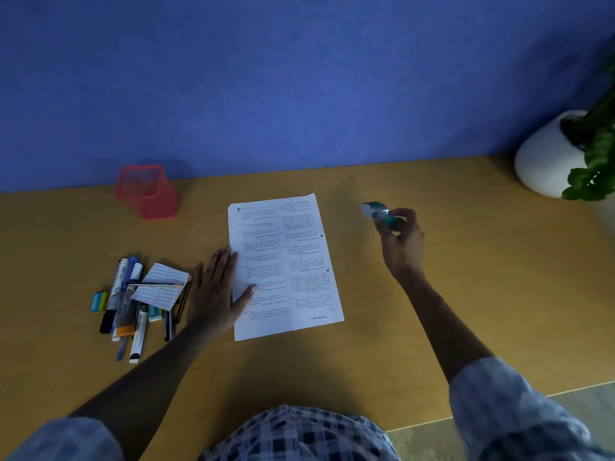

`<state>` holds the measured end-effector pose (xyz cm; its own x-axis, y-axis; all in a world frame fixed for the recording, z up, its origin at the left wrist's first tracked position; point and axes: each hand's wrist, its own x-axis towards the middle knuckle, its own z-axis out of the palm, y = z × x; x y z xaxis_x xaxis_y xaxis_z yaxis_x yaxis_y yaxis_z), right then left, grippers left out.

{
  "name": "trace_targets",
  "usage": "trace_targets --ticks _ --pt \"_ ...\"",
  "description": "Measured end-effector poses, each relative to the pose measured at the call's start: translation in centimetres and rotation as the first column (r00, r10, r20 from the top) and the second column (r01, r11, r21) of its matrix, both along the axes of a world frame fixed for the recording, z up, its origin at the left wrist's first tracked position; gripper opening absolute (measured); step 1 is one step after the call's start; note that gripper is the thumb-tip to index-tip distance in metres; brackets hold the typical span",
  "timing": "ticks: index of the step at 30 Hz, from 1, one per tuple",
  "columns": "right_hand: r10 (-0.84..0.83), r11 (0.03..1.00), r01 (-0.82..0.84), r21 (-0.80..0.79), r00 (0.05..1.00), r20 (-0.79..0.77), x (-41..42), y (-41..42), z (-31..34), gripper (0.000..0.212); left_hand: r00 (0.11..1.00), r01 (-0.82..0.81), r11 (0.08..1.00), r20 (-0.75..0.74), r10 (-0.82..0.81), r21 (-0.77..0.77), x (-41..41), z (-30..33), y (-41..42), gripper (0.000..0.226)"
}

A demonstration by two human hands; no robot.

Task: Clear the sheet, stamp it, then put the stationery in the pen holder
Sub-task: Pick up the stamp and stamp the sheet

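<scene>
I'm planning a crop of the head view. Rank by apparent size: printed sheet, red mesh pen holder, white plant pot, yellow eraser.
Largest to smallest in the head view:
1. printed sheet
2. white plant pot, partly cut off by the frame and by leaves
3. red mesh pen holder
4. yellow eraser

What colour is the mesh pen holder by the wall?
Pinkish red; the pen holder shows in the head view.

1 sheet (285, 266), 1 stamp (379, 212), 1 pen holder (146, 192), 2 hands, approx. 8 pens/markers (128, 306).
</scene>
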<state>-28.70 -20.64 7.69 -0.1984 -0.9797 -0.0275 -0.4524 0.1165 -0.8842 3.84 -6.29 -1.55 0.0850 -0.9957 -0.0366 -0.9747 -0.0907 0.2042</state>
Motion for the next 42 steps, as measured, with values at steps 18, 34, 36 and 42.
trace_targets --ticks 18,34,36,42 --pt "-0.021 0.986 0.048 0.16 0.985 -0.171 1.9 -9.1 -5.2 0.036 1.0 -0.007 1.0 0.006 0.007 0.025 0.1 0.1 0.0 0.081" --pt "-0.087 0.977 0.131 0.166 0.965 -0.246 3.1 -13.1 -6.8 0.041 1.0 -0.025 1.0 -0.013 0.025 -0.002 0.0 0.1 0.0 0.08" --pt "-0.087 0.98 0.126 0.157 0.968 -0.237 3.1 -13.3 -6.8 0.042 1.0 -0.025 1.0 -0.018 0.025 0.0 0.0 0.0 0.0 0.08" --pt "-0.173 0.973 0.187 0.136 0.979 -0.105 2.7 -12.3 -6.8 0.067 0.999 -0.033 0.999 -0.03 0.033 0.01 0.0 -0.1 0.0 0.08"
